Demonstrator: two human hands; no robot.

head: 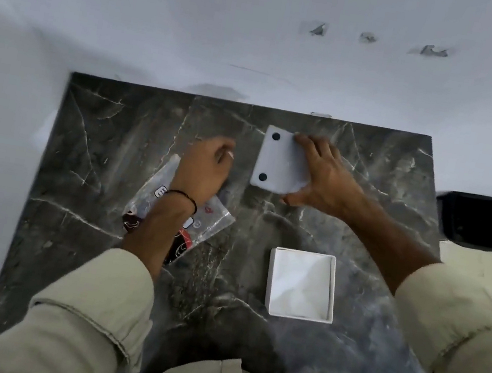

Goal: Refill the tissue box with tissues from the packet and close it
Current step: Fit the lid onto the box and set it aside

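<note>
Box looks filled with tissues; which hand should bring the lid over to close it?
Right. The right hand already grips the white lid at the far side of the table, and the open tissue box lies nearer on that same side. The left hand is over the packet, farther from both.

A plain room, likely in a home: dark marble counter (116, 138) against bare white walls (199, 32), black bin (476, 221) beside it

open white tissue box (302, 285) filled | lid (281, 163) apart | packet (180, 211) flat
</note>
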